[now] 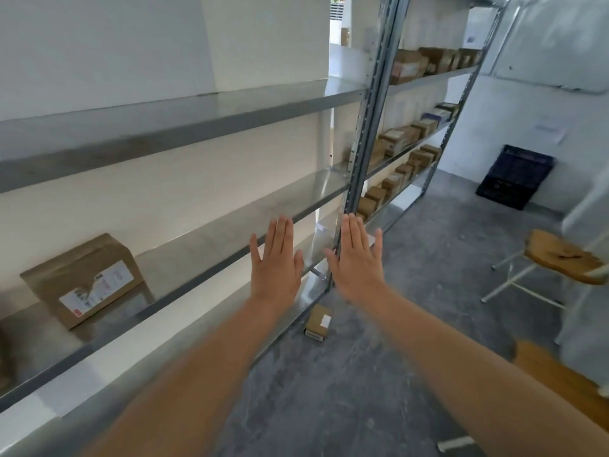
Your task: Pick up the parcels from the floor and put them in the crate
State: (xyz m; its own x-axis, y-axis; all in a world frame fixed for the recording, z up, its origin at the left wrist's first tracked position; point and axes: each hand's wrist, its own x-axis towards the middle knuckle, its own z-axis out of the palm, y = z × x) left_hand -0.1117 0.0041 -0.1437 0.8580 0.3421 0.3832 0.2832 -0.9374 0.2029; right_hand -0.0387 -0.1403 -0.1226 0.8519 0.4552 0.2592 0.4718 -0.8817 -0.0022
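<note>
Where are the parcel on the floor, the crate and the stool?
parcel on the floor (317, 319): head view, its brown top face.
crate (517, 174): head view, its dark facing side.
stool (560, 255): head view, its wooden seat.

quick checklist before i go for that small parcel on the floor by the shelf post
1. Left hand free: ok, fingers straight, holds nothing.
2. Right hand free: ok, fingers straight, holds nothing.
3. Small parcel located: ok, on the concrete floor at the foot of the shelf post, apart from both hands.
4. Crate upright: not ok, it leans tilted against the far wall.
5. Way to the crate: ok, probably; the stool stands off to the right.
6. Other parcels on the floor: cannot tell, the arms hide part of it.
</note>
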